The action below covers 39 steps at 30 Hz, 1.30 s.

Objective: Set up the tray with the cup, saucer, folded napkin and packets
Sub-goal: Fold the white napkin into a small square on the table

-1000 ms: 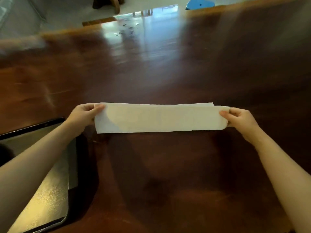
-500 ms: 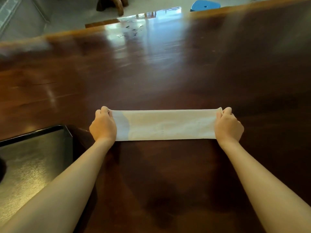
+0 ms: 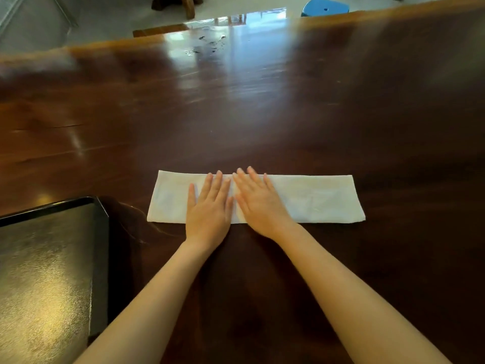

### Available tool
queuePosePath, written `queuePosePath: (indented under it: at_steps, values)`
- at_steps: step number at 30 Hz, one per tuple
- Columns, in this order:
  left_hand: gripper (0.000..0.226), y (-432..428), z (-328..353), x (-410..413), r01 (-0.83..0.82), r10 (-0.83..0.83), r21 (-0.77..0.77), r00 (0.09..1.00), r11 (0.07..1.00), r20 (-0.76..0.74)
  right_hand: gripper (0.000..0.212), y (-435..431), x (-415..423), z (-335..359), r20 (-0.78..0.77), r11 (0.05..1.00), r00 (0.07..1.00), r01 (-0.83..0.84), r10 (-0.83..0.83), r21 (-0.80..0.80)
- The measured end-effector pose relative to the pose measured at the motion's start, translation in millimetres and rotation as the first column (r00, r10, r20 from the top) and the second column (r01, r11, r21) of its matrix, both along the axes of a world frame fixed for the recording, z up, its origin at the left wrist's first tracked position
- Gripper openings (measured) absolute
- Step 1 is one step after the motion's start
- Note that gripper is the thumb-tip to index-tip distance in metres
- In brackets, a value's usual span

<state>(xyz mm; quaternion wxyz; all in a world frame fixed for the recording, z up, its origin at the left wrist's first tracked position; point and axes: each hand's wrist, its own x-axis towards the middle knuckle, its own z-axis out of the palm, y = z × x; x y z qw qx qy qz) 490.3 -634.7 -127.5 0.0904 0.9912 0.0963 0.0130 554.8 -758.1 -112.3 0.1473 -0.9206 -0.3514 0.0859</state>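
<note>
Pressing flat on a long white napkin (image 3: 301,198), a person's two bare forearms reach from the near edge of a dark, glossy wooden table (image 3: 262,114) toward the middle of the strip. To the near left sits a black tray (image 3: 101,258), its visible part bare; no cup, saucer or packets show in the frame. The left hand (image 3: 210,208) and right hand (image 3: 258,203) lie palm down, side by side and almost touching, fingers extended and only slightly apart, gripping nothing. The napkin, folded into a narrow band, lies on the table just right of the tray's far corner, its ends running out to either side of the hands.

The step in hand appears to be smoothing the fold. Done well, it likely calls for sweeping both palms outward from the centre toward the ends with even pressure, keeping the long edges aligned so the crease sets straight, before any further fold. The polished surface may let the cloth slide, so one hand should anchor while the other strokes.

Beyond the table's far edge, a blue stool (image 3: 325,6) stands on a pale floor.
</note>
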Motion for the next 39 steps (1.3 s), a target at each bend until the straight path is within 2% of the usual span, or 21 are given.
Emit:
queuePosePath:
  at_steps: [2,5,8,10,12,14,18,20,22,23,25,26,30,33,39]
  values:
    - [0.064,4.7,-5.5,0.3,-0.034,0.036,0.043,0.998,0.999,-0.046,0.052,5.5,0.1,-8.6,0.031,0.994,0.999,-0.009,0.013,-0.113]
    - [0.062,4.9,-2.4,2.0,-0.050,0.052,0.024,0.994,0.998,-0.091,0.057,-4.9,6.4,-10.9,0.077,0.990,0.996,0.049,-0.039,-0.133]
    - [0.065,15.5,0.8,0.1,-0.131,0.133,0.021,0.982,0.991,-0.134,0.055,-46.6,23.9,-11.9,0.056,0.964,0.974,0.224,-0.218,-0.144]
    - [0.069,20.3,2.0,0.0,-0.118,0.121,0.024,0.981,0.993,-0.150,0.054,-89.2,36.6,-10.6,0.052,0.922,0.937,0.348,-0.345,-0.171]
    - [0.070,19.8,1.4,1.0,-0.096,0.096,0.007,0.986,0.995,-0.136,0.054,-118.4,41.0,-7.1,0.048,0.897,0.919,0.394,-0.392,-0.202]
    - [0.070,24.8,2.0,1.8,-0.119,0.117,-0.004,0.986,0.993,-0.122,0.054,-125.3,40.8,-6.9,0.057,0.901,0.922,0.386,-0.383,-0.199]
    - [0.062,33.8,9.6,7.6,-0.325,0.320,-0.010,0.935,0.946,-0.152,0.055,-122.1,40.0,-10.3,0.076,0.903,0.919,0.393,-0.386,-0.175]
    - [0.060,-5.6,14.0,24.0,-0.218,0.217,-0.044,0.976,0.975,-0.013,0.054,-122.4,41.4,-12.8,0.086,0.904,0.921,0.390,-0.381,-0.178]
    - [0.058,-64.9,14.6,43.3,0.017,-0.011,-0.064,0.996,0.998,0.092,0.054,-122.7,42.3,-15.5,0.095,0.903,0.920,0.391,-0.380,-0.179]
    - [0.055,-90.7,13.2,51.4,0.086,-0.080,-0.066,0.992,0.994,0.095,0.056,-122.3,41.8,-16.5,0.105,0.904,0.920,0.391,-0.378,-0.175]
    - [0.053,-113.9,9.3,60.9,0.090,-0.093,-0.109,0.995,0.990,-0.020,0.061,-122.1,41.4,-17.7,0.122,0.903,0.920,0.390,-0.373,-0.181]
    - [0.054,-110.0,6.0,61.3,0.082,-0.090,-0.100,0.994,0.992,-0.069,0.062,-122.6,41.9,-18.2,0.122,0.902,0.920,0.390,-0.373,-0.187]
    - [0.061,-50.1,-0.9,47.4,0.015,-0.018,-0.041,0.998,0.999,-0.057,0.061,-122.2,41.1,-17.4,0.123,0.893,0.915,0.401,-0.383,-0.204]
    - [0.062,-6.4,2.7,40.3,-0.027,0.024,-0.025,0.994,0.999,-0.102,0.060,-122.4,41.5,-14.6,0.110,0.892,0.918,0.397,-0.382,-0.216]
    - [0.065,39.8,5.7,24.8,-0.154,0.150,-0.024,0.981,0.988,-0.124,0.060,-123.5,40.8,-12.3,0.092,0.893,0.919,0.395,-0.384,-0.217]
